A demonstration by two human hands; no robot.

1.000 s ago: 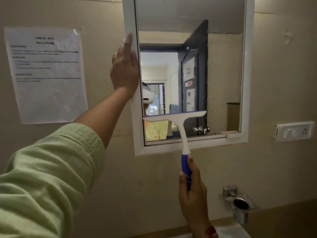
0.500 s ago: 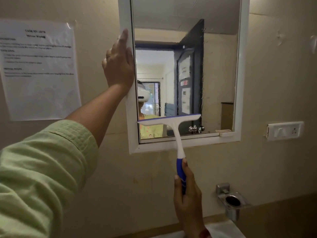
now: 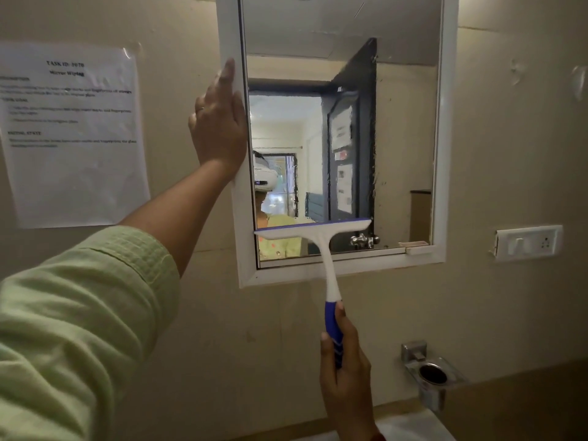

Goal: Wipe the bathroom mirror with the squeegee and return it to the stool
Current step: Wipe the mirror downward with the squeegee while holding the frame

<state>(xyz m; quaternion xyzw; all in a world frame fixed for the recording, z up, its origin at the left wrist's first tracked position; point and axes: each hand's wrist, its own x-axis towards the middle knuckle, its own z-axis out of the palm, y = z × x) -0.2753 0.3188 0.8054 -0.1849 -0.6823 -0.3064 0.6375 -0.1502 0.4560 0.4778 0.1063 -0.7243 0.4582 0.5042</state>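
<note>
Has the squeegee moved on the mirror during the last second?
Yes. The squeegee has slid down the glass, nearer the mirror's bottom frame.

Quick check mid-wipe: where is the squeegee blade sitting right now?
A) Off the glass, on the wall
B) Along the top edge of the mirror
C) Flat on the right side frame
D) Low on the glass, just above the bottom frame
D: the squeegee blade lies across the lower part of the mirror glass, just above the bottom frame, while the right hand grips its blue handle below.
</note>
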